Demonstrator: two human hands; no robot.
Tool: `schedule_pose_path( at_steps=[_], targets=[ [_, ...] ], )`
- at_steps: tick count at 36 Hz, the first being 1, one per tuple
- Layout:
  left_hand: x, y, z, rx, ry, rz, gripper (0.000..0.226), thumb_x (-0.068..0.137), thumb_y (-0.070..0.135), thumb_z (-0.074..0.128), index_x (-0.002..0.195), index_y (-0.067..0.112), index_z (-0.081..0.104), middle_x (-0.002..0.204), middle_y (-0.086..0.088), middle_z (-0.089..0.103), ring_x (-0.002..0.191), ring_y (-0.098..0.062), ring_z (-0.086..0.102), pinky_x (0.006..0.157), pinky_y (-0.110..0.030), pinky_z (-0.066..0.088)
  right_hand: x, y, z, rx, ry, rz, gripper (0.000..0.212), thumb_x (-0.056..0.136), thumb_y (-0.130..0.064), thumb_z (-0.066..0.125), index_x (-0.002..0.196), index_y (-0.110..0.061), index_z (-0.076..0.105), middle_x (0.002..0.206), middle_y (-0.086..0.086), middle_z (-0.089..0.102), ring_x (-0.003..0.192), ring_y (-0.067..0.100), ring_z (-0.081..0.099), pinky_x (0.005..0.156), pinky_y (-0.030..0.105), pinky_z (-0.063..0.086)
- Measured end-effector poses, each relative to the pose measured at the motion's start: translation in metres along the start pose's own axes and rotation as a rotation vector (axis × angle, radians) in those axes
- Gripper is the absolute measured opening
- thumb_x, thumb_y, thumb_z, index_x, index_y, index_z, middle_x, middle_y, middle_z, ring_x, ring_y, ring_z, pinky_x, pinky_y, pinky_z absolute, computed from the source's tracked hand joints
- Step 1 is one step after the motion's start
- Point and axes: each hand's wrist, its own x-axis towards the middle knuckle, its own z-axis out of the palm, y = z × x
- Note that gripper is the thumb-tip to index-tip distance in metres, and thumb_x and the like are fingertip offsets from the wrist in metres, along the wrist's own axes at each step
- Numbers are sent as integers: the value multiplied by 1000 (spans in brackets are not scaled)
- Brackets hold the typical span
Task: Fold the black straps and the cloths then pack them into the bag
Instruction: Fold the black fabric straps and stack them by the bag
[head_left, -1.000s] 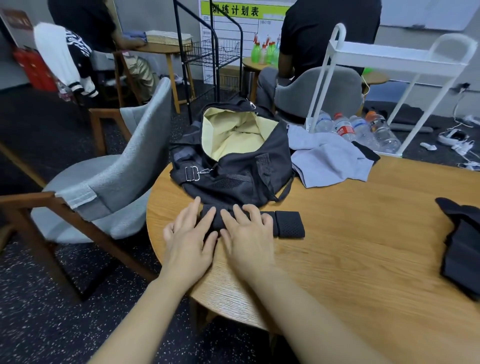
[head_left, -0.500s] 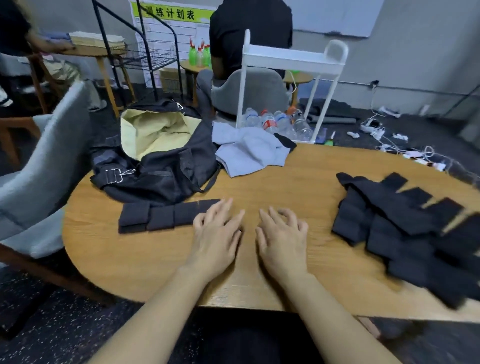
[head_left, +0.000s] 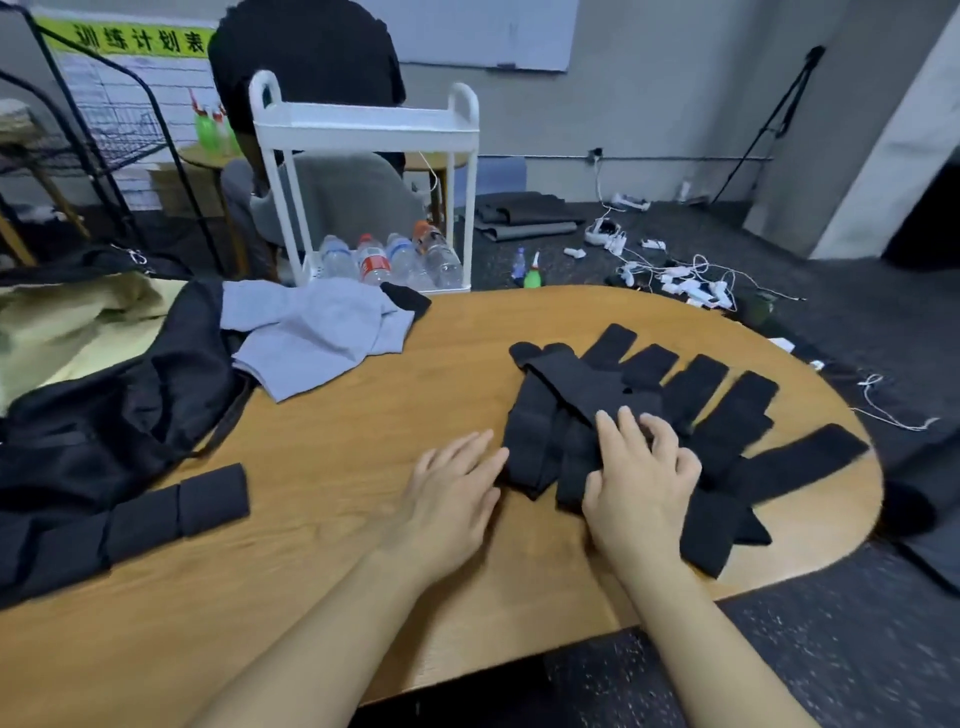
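Head view, looking down over a rounded wooden table, with two bare forearms reaching in from the near edge.

The right hand lies on a loose heap of unfolded black straps near the table's right end. Its fingers curl down into the top layers; whether they have actually pinched a strap or only press on it cannot be told. The left hand rests flat on bare wood, fingers straight and slightly spread, holding nothing, its fingertips just at the heap's left edge.

The straps fan out like spokes, their long axes running from the near-left of the heap toward the far right edge of the table, and one strap lies crosswise over the others. So the work sits directly under the right hand and just to the right of the left hand. The right hand is nearer. To my judgement, it would lift one strap free along its length while the left steadies the rest.

A row of folded black straps lies near the table's left edge, well apart from both hands. Behind it, touching, slumps the black bag, its mouth showing a pale yellow lining. A grey cloth, still unfolded, lies at the far edge beside the bag.

Beyond the table stand a white cart and some bottles on its lower shelf.
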Motion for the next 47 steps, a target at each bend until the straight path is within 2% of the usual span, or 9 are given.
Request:
schedule_pose_path(
  at_steps=[4, 8, 12, 18, 25, 34, 40, 44, 47],
  targets=[
    [11, 0, 12, 10, -34, -19, 43, 101, 24, 49, 144, 22, 48, 156, 3, 35, 145, -19, 30, 108, -32, 12, 11, 30, 11, -85, -45, 24, 59, 61, -3, 80, 118, -9, 66, 126, 16, 62, 119, 40, 51, 84, 48, 28],
    [11, -6, 15, 40, -66, -80, 42, 100, 27, 47, 141, 23, 53, 152, 2, 41, 141, -22, 38, 106, -37, 20, 20, 46, 20, -80, 38, -12, 35, 68, -8, 80, 102, -13, 74, 122, 15, 65, 115, 41, 54, 82, 48, 29],
    [2, -18, 9, 31, -87, -142, 44, 102, 27, 47, 146, 28, 45, 157, 8, 31, 145, -15, 27, 113, -34, 12, 27, 43, 18, -18, 183, -48, 19, 77, -11, 74, 95, -16, 75, 116, 8, 68, 114, 38, 55, 83, 45, 30],
    [-15, -33, -8, 31, -57, -210, 43, 101, 29, 44, 143, 24, 50, 153, 4, 38, 143, -20, 33, 112, -38, 16, 23, -2, 5, 176, 274, -140, 9, 78, -13, 65, 79, -19, 72, 78, -4, 69, 98, 29, 63, 80, 39, 28],
    [-46, -50, -26, 66, -37, -266, 42, 102, 26, 48, 143, 26, 50, 154, 5, 37, 143, -17, 32, 112, -37, 18, -20, -65, 10, 285, 33, -219, 16, 71, -15, 78, 79, -26, 71, 69, -11, 67, 92, 21, 61, 80, 39, 27],
    [-73, -61, -42, 62, -17, -342, 51, 96, 38, 32, 140, 25, 54, 150, 5, 44, 138, -16, 39, 107, -30, 16, -66, -105, 1, 368, -77, -344, 12, 77, -23, 58, 76, -25, 69, 63, -10, 64, 90, 20, 63, 80, 40, 31],
    [-76, -59, -46, -15, 2, -375, 59, 96, 50, 22, 143, 28, 50, 152, 9, 40, 141, -15, 34, 111, -32, 16, -59, -103, -14, 451, -131, -399, 43, 88, -58, 42, 72, -28, 68, 68, -14, 63, 95, 13, 60, 81, 36, 23],
    [-65, -50, -51, -65, 16, -374, 58, 96, 50, 22, 146, 29, 45, 153, 12, 36, 143, -13, 30, 110, -26, 12, -18, -86, -14, 514, -37, -266, 34, 93, -41, 45, 77, -25, 70, 74, -8, 64, 99, 17, 57, 81, 34, 21],
    [-51, -44, -53, -88, 3, -339, 61, 96, 54, 19, 148, 30, 40, 155, 12, 33, 144, -11, 25, 110, -23, 8, 20, -75, -6, 375, -85, -264, 23, 90, -16, 54, 105, -18, 71, 93, 0, 68, 113, 27, 53, 82, 37, 20]
  ],
)
